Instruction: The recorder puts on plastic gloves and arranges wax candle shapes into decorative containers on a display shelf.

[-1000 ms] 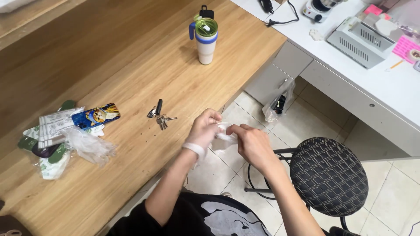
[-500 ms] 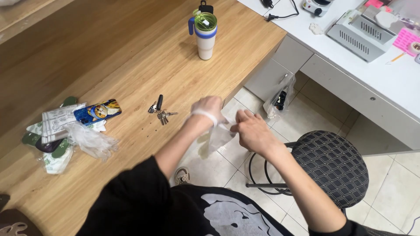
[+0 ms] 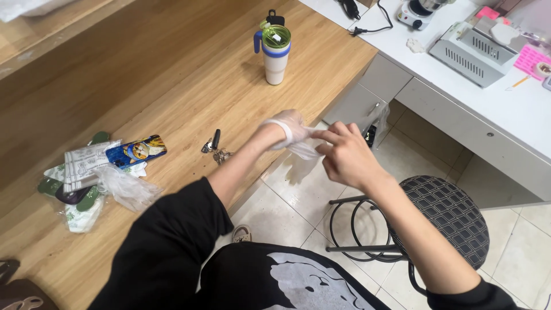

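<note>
Packages cluster at the wooden table's nine-o'clock edge: a flat blue-and-yellow packet (image 3: pixel 136 151) lies against a white printed sachet (image 3: pixel 86 165), with green-and-white wrappers (image 3: pixel 74 202) at its seven o'clock and crumpled clear plastic wrap (image 3: pixel 127 188) just beside. On the white desk at two o'clock, a pink rectangular label sheet (image 3: pixel 535 58) lies flat.

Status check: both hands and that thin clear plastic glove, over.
Left hand inside thin clear plastic glove. Right hand bare, pinching glove's loose end. Both above floor, off wooden table. Nothing in the way.
</note>
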